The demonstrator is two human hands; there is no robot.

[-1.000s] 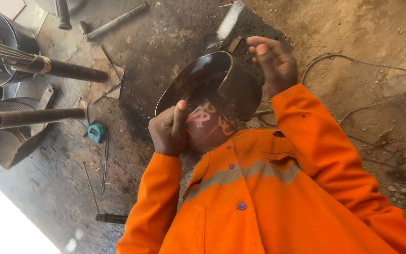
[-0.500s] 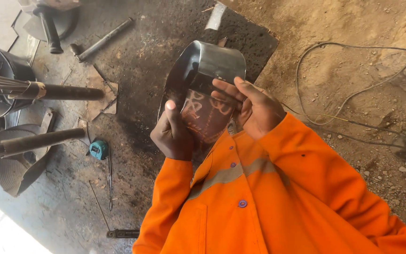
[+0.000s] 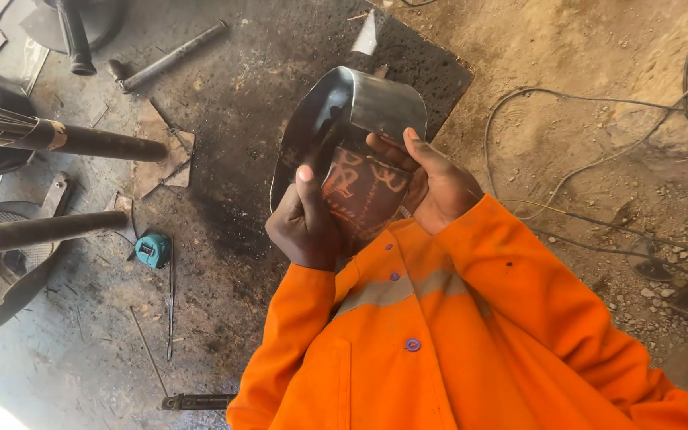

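Observation:
I hold a curved strip of sheet metal [image 3: 360, 119] in front of my chest, bent round into a loop, grey on the outside and rusty brown with pale marks on the inside. My left hand [image 3: 306, 223] grips its lower left edge, thumb up along the metal. My right hand [image 3: 431, 187] holds the right side, fingers curled over the rim. Both sleeves are bright orange with a grey reflective band [image 3: 396, 291] across the chest.
A teal tape measure [image 3: 153, 249] lies on the dark ground at left. Two dark pipes [image 3: 81, 142] stick out from metal vessels at the left edge. A grey rod [image 3: 173, 57] lies at the top. Cables [image 3: 599, 159] trail over the sandy ground at right.
The view has tilted and the bent metal has come closer to my chest. My right hand moved from the far rim down onto the near right side.

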